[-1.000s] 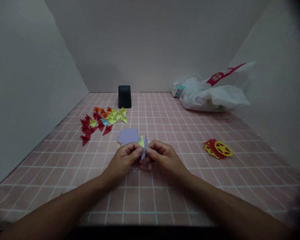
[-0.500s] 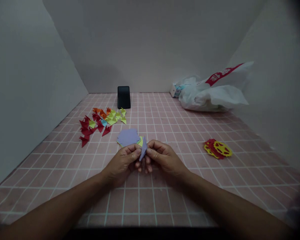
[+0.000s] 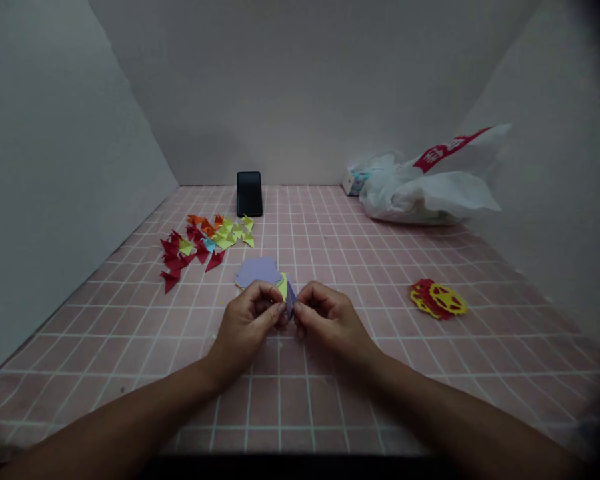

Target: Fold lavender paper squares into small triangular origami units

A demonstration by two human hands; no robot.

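A small piece of folded purple paper [image 3: 291, 299] stands between my two hands, pinched from both sides. My left hand [image 3: 250, 320] is closed with thumb and forefinger on its left edge. My right hand [image 3: 329, 319] is closed on its right edge, fingers curled. Just beyond my left hand lies a stack of paper sheets [image 3: 258, 269], purple on top with yellow-green showing below. Farther left is a group of small folded paper pieces [image 3: 200, 243] in red, orange, yellow and blue, with pointed tips. My fingers hide part of the folded paper.
A black phone [image 3: 249, 194] leans upright near the back wall. At the back right lie a white plastic bag [image 3: 410, 197] and a small box [image 3: 351, 181]. Red and yellow cut-out discs [image 3: 448, 300] lie to the right on the tiled-pattern tabletop [image 3: 380, 267]. Walls stand on three sides.
My fingers have shifted and curled in on the folded purple paper, which now looks shorter and turned between them. The view has shifted slightly; the other things stay put.
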